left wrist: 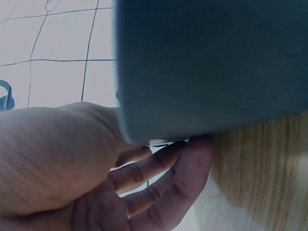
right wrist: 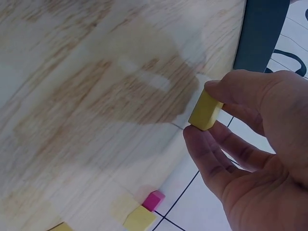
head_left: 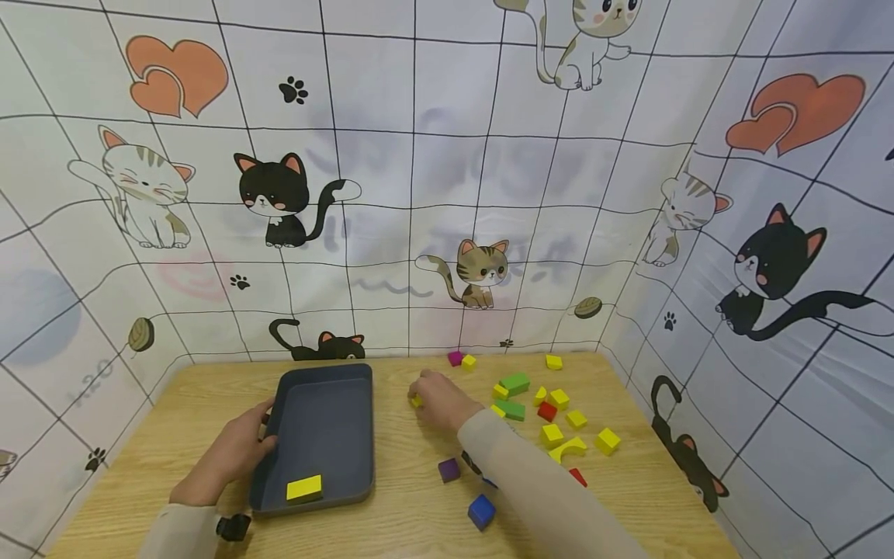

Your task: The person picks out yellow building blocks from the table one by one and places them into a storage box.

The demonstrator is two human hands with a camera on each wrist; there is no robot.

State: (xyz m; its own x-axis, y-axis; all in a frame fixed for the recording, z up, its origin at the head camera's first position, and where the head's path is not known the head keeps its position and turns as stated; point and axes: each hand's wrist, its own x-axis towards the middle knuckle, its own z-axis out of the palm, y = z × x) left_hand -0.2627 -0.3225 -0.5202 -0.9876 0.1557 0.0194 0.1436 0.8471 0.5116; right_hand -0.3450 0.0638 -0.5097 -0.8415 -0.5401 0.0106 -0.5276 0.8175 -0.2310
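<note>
A dark grey rectangular tray (head_left: 324, 431) lies on the wooden table with a yellow block (head_left: 304, 487) near its front left corner. My left hand (head_left: 232, 449) grips the tray's left side, thumb at the rim; in the left wrist view the tray wall hides part of its grip. Right of the tray, my right hand (head_left: 441, 400) pinches a small yellow block (right wrist: 206, 110) between thumb and fingertips, held just off the table. Behind that hand are a magenta block (head_left: 455, 358) and another yellow block (head_left: 469, 362).
Several yellow blocks (head_left: 608, 441), green blocks (head_left: 515, 383) and red blocks (head_left: 547, 411) are scattered on the table's right side. A purple block (head_left: 449, 470) and a blue cube (head_left: 481, 512) lie nearer the front. A cat-print curtain (head_left: 391, 171) surrounds the table.
</note>
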